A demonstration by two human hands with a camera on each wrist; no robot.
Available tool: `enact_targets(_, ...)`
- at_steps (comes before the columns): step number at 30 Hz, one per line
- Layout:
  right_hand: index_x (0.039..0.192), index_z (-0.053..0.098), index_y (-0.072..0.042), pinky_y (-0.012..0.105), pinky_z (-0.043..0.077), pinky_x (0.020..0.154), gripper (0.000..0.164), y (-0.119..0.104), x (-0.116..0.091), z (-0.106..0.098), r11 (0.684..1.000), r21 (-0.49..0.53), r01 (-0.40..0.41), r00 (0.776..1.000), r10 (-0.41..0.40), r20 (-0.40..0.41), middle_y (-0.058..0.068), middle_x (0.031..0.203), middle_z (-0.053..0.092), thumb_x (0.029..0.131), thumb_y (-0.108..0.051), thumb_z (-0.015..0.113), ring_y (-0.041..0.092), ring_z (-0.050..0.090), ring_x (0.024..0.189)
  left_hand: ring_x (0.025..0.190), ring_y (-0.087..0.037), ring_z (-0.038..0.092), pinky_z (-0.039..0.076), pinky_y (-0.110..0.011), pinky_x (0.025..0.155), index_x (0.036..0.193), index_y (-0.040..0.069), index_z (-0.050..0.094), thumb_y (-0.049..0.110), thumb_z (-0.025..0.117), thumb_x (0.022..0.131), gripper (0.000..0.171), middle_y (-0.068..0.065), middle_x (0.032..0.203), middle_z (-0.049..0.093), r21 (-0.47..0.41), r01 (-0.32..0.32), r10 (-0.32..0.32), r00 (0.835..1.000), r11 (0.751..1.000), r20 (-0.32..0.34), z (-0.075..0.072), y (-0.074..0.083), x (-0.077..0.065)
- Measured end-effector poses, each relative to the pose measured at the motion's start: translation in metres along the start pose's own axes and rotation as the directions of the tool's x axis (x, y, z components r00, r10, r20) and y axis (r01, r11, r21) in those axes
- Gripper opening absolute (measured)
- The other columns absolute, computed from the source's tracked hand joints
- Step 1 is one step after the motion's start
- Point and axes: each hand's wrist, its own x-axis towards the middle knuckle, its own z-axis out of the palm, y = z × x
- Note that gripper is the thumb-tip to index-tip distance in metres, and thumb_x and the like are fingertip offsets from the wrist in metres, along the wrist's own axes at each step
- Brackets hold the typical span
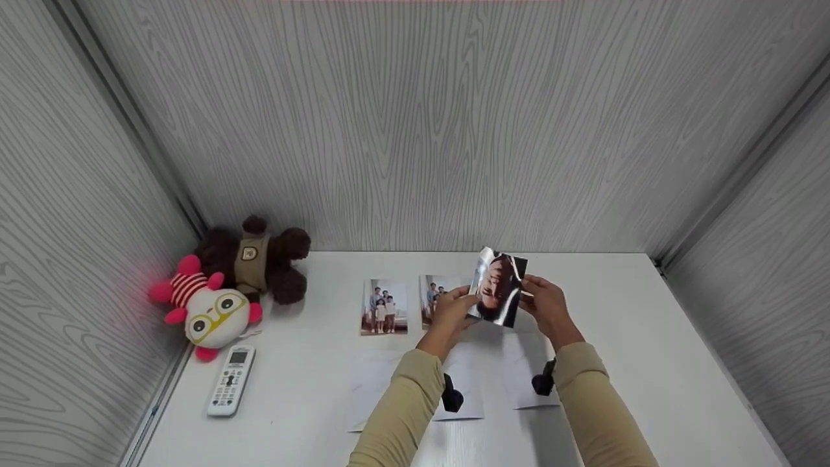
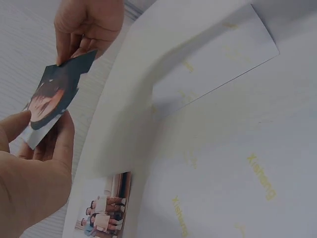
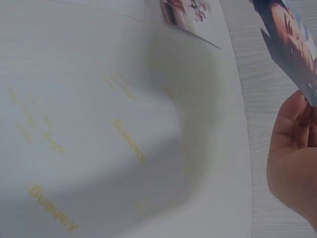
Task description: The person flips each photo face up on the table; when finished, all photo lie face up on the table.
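Both hands hold a glossy portrait photo [image 1: 498, 288] raised above the far part of the table, with the pictured person lying sideways. My left hand [image 1: 452, 313] pinches its left edge, thumb on the printed side and fingers behind. At the opposite edge, my right hand [image 1: 546, 305] pinches it between thumb and fingers. The photo's outline looks stepped in the left wrist view. Two family photos lie face up on the table, one [image 1: 384, 307] in full sight, the other [image 1: 433, 295] partly hidden behind my left hand.
White sheets with yellow lettering lie nearer me: one left [image 1: 373, 383], one middle [image 1: 468, 383], one right [image 1: 522, 370]. At the left are a white remote control [image 1: 231, 381], a pink-and-white plush toy [image 1: 217, 318] and a brown teddy bear [image 1: 253, 263]. Wood-grain panels [image 1: 415, 130] enclose the table [image 1: 648, 363].
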Motion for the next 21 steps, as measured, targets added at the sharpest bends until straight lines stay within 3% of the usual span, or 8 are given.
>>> enact_targets(3,0.13,0.055,-0.004,0.018,0.056,0.068,0.026,0.0004,0.0007,0.0013,0.999,0.031,-0.01,1.0,0.01,-0.009,-0.007,0.088,0.067,0.106,-0.014,0.054,0.006,0.066,0.071,0.116,-0.031,0.065,0.06,-0.041,0.09,0.138,-0.005,0.056,0.004,0.066,0.094,0.047,-0.026,0.135,0.06,-0.099,0.017,-0.016,1.0,0.995,0.011,0.0027,-0.0033,0.0008)
enact_targets(7,0.134,0.052,-0.003,0.018,0.057,0.07,0.029,0.0021,0.0017,0.0028,0.998,0.059,-0.016,1.0,0.016,-0.006,-0.005,0.09,0.066,0.107,-0.014,0.051,0.007,0.066,0.074,0.107,-0.033,0.069,0.061,-0.04,0.088,0.141,-0.006,0.052,0.0,0.065,0.093,0.05,-0.029,0.129,0.062,-0.164,0.032,-0.034,0.999,0.986,-0.006,0.0051,-0.0069,-0.0005)
enact_targets(13,0.135,0.051,-0.002,0.019,0.057,0.073,0.03,0.004,-0.0011,0.0037,0.998,0.066,-0.017,1.0,0.015,0.027,-0.003,0.095,0.066,0.108,-0.015,0.048,0.008,0.066,0.078,0.091,-0.026,0.072,0.063,-0.034,0.077,0.142,-0.005,0.051,-0.002,0.063,0.093,0.05,-0.028,0.125,0.065,-0.176,0.023,-0.028,0.999,0.984,-0.028,0.0054,-0.0092,-0.0036)
enact_targets(21,0.119,0.055,-0.006,0.022,0.058,0.073,0.015,0.0007,-0.0057,-0.0021,0.992,0.119,-0.037,0.998,0.03,0.061,0.0,0.093,0.067,0.107,-0.015,0.052,0.011,0.067,0.077,0.102,-0.034,0.073,0.062,-0.042,0.085,0.15,-0.006,0.04,0.005,0.062,0.096,0.059,-0.032,0.129,0.063,-0.153,0.009,-0.015,0.999,0.988,-0.04,0.0021,-0.0031,-0.002)
